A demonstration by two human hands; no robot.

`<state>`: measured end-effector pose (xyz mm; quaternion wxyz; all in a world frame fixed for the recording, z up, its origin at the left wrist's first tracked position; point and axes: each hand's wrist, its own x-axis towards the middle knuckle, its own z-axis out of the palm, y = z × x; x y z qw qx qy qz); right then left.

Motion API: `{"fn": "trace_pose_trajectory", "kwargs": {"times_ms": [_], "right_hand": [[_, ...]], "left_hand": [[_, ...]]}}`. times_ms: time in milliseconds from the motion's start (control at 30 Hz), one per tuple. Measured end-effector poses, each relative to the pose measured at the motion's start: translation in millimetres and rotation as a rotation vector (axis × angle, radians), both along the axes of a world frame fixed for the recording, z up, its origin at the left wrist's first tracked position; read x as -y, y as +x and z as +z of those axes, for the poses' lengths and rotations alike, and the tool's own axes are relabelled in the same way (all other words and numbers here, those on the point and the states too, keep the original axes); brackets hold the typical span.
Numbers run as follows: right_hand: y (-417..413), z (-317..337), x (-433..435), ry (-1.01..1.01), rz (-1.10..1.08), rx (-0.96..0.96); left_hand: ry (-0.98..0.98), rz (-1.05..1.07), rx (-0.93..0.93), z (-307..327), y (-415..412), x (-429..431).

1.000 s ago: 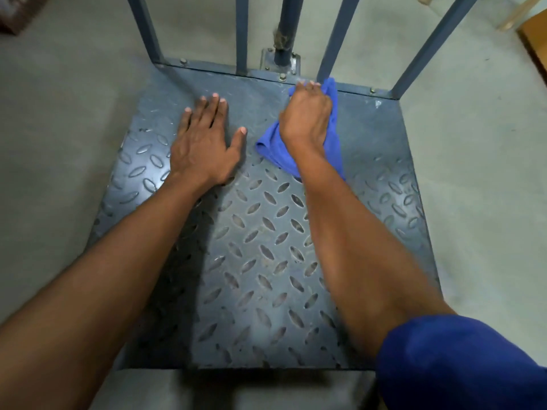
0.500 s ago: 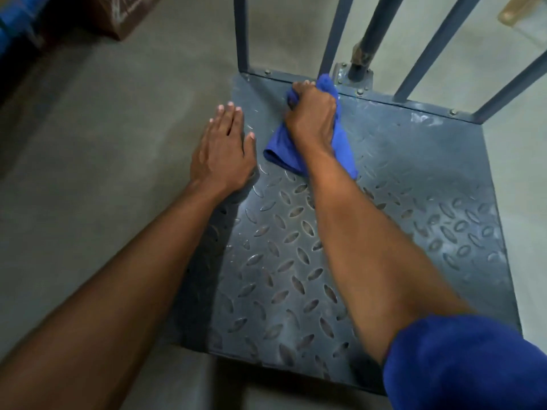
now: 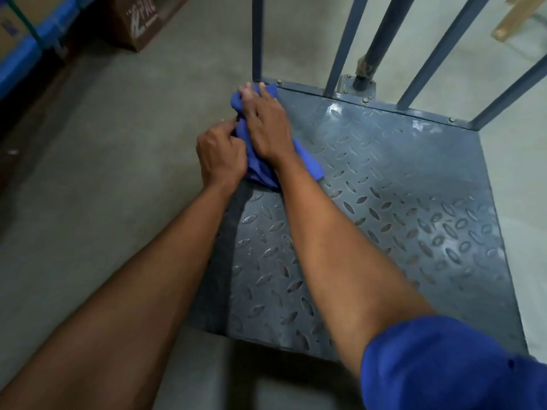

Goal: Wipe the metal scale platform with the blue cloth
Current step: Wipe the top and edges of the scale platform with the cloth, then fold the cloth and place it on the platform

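The metal scale platform (image 3: 384,208) is a grey tread plate on the floor, seen from above. The blue cloth (image 3: 307,164) lies bunched at its far left corner. My right hand (image 3: 265,125) lies on top of the cloth with fingers stretched toward the corner, pressing it onto the plate. My left hand (image 3: 220,153) sits at the platform's left edge with fingers curled, pinching the cloth's left side. Most of the cloth is hidden under both hands.
Grey upright bars (image 3: 343,45) and a round post (image 3: 376,39) rise from the platform's far edge. A brown cardboard box (image 3: 142,19) and blue-wrapped cartons (image 3: 26,39) stand on the concrete floor at far left. A wooden piece (image 3: 515,19) lies at far right.
My right hand slid the cloth left along the far edge into the left corner. My left hand lifted off the plate, curled, and took hold of the cloth. The view swung left.
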<state>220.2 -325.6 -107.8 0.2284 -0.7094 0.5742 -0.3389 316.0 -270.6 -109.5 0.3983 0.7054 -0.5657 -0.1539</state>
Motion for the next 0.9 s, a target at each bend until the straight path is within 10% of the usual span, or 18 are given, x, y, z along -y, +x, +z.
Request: {"fn": "trace_pose_trajectory", "kwargs": {"times_ms": [300,467,667,900], "right_hand": [[-26,-13,-128,-0.064,-0.146,-0.352],[-44,-2,-192,-0.080,-0.271,0.151],[-80,16,-224,0.183,-0.468,-0.159],[-96,27,-222,0.314,-0.534,0.106]], "left_hand": [[-0.031,-0.265,-0.045,-4,-1,-33],[0.200,-0.321,-0.208,8,7,-37],[0.441,-0.327,-0.411,23,9,-31],[0.790,-0.477,-0.471,38,2,-44]]}}
